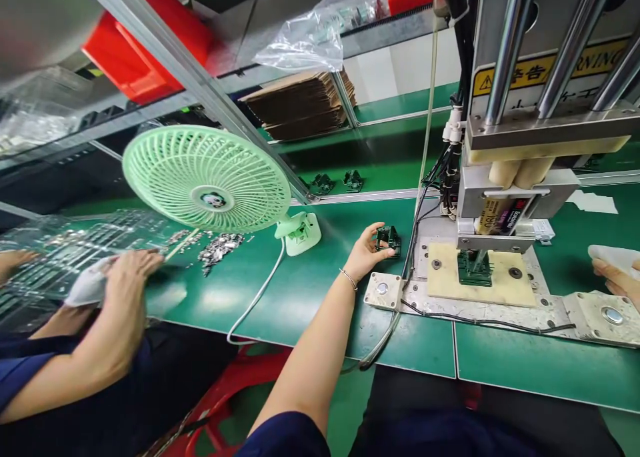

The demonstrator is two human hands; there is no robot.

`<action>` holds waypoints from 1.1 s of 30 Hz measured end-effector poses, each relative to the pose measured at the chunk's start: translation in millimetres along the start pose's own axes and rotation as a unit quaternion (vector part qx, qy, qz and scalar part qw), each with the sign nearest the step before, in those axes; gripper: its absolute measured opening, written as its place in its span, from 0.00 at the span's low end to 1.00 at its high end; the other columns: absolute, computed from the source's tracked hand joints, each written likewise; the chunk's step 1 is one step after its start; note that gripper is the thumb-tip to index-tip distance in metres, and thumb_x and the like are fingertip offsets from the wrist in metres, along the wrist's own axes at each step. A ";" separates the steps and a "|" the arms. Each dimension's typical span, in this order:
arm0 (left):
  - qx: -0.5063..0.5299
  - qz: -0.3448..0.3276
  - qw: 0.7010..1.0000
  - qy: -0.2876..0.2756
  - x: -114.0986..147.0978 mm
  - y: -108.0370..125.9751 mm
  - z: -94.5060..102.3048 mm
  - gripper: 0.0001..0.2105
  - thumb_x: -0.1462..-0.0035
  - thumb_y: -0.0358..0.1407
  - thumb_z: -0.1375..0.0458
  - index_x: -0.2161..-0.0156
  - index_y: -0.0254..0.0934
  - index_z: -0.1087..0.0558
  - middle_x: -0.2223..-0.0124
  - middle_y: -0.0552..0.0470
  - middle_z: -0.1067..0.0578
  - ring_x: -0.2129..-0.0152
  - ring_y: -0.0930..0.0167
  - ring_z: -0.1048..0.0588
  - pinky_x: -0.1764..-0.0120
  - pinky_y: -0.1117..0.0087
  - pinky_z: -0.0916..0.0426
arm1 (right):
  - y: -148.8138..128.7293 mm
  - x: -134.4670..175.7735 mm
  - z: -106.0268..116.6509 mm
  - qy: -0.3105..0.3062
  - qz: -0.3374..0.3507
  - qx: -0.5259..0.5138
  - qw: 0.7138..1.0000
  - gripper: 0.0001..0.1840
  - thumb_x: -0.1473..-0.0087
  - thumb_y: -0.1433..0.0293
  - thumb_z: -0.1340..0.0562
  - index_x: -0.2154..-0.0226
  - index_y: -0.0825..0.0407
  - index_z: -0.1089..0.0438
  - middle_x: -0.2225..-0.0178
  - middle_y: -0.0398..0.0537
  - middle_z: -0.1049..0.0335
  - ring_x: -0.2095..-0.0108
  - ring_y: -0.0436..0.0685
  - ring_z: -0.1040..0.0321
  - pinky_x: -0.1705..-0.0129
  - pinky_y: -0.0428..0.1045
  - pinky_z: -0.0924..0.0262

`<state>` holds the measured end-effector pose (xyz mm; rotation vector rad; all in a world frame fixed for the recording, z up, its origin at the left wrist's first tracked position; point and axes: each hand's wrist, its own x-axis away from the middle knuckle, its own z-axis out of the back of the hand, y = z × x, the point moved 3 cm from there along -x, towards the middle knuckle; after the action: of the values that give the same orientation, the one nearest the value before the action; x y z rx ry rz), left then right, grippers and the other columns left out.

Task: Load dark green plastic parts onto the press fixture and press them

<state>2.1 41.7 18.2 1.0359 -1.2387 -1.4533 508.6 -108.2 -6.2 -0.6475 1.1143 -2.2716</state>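
My left hand (367, 251) reaches out over the green table and pinches a small dark green part (389, 239) just left of the press machine (520, 177). A like part (473, 269) sits in the cream fixture block (483, 283) under the press head. My right hand (619, 281) shows only its fingers at the right edge, close under a white object (614, 255). Whether it holds that object is unclear. A round push button (383, 288) lies near my left wrist and another (613, 315) below my right hand.
A co-worker at the left has a hand (131, 270) by a white cloth (90, 287) and clear trays (60, 257). A pale green fan (206, 178) stands mid-table, its cord (255, 300) trailing forward. More dark parts (337, 182) lie on the belt behind.
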 end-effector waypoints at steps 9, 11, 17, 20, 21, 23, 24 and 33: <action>-0.003 -0.003 1.000 -0.012 1.4 1.8 -0.8 0.39 0.61 0.38 0.27 0.43 0.42 0.36 0.46 0.45 0.35 0.65 0.76 0.30 0.58 0.69 0.29 | -8.8 8.3 0.3 -0.004 -0.044 -0.041 0.998 0.30 0.73 0.57 0.25 0.63 0.49 0.23 0.74 0.45 0.27 0.75 0.54 0.35 0.81 0.45 0.45; 0.006 -0.008 1.000 -0.020 1.2 2.0 -0.1 0.39 0.60 0.39 0.27 0.42 0.42 0.36 0.45 0.45 0.36 0.65 0.76 0.30 0.58 0.69 0.28 | -10.2 9.1 1.1 -0.001 -0.042 -0.038 0.998 0.28 0.73 0.56 0.25 0.64 0.49 0.22 0.74 0.45 0.27 0.75 0.54 0.35 0.81 0.45 0.45; 0.019 -0.008 0.999 -0.035 0.9 -0.2 2.2 0.38 0.58 0.39 0.28 0.41 0.43 0.36 0.45 0.44 0.35 0.64 0.75 0.28 0.59 0.70 0.28 | -8.7 8.5 1.8 0.008 -0.044 -0.042 0.998 0.28 0.73 0.57 0.24 0.64 0.49 0.22 0.72 0.47 0.26 0.71 0.55 0.30 0.80 0.43 0.43; 0.014 -0.007 0.999 -0.036 1.4 -0.4 2.5 0.38 0.57 0.39 0.28 0.41 0.43 0.36 0.47 0.44 0.34 0.63 0.74 0.28 0.57 0.68 0.28 | -8.1 8.1 1.2 0.004 -0.046 -0.056 0.997 0.29 0.73 0.59 0.24 0.63 0.48 0.22 0.68 0.48 0.24 0.67 0.57 0.27 0.78 0.43 0.40; 0.013 -0.007 0.999 -0.037 1.5 -0.4 2.5 0.38 0.57 0.39 0.28 0.41 0.43 0.36 0.47 0.44 0.34 0.63 0.74 0.28 0.56 0.67 0.28 | -8.1 7.9 1.0 0.004 -0.046 -0.058 0.997 0.28 0.72 0.59 0.24 0.63 0.48 0.22 0.67 0.48 0.24 0.66 0.57 0.27 0.78 0.43 0.40; 0.011 -0.007 0.999 -0.036 1.7 -0.4 2.7 0.38 0.57 0.40 0.28 0.41 0.43 0.36 0.46 0.44 0.35 0.63 0.74 0.28 0.56 0.67 0.28 | -8.0 7.7 1.0 0.007 -0.043 -0.056 0.997 0.26 0.72 0.60 0.24 0.64 0.48 0.22 0.69 0.47 0.25 0.70 0.55 0.29 0.79 0.42 0.41; 0.011 -0.007 0.999 -0.035 1.7 -0.5 2.7 0.38 0.57 0.40 0.28 0.40 0.43 0.36 0.45 0.44 0.35 0.63 0.74 0.28 0.57 0.68 0.28 | -7.8 7.5 1.2 0.008 -0.042 -0.052 0.998 0.25 0.71 0.60 0.24 0.65 0.48 0.22 0.71 0.46 0.25 0.72 0.54 0.31 0.81 0.43 0.43; 0.019 -0.016 0.999 -0.037 2.0 1.1 2.8 0.36 0.56 0.40 0.29 0.41 0.42 0.36 0.49 0.45 0.34 0.63 0.74 0.28 0.58 0.69 0.28 | -12.9 12.7 3.0 0.010 -0.044 -0.039 0.998 0.24 0.70 0.61 0.24 0.65 0.49 0.22 0.73 0.46 0.27 0.75 0.53 0.34 0.82 0.43 0.45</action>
<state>-0.9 40.2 19.5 1.0392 -1.3112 -1.5089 497.8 -111.1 8.3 -0.7176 1.2110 -2.3224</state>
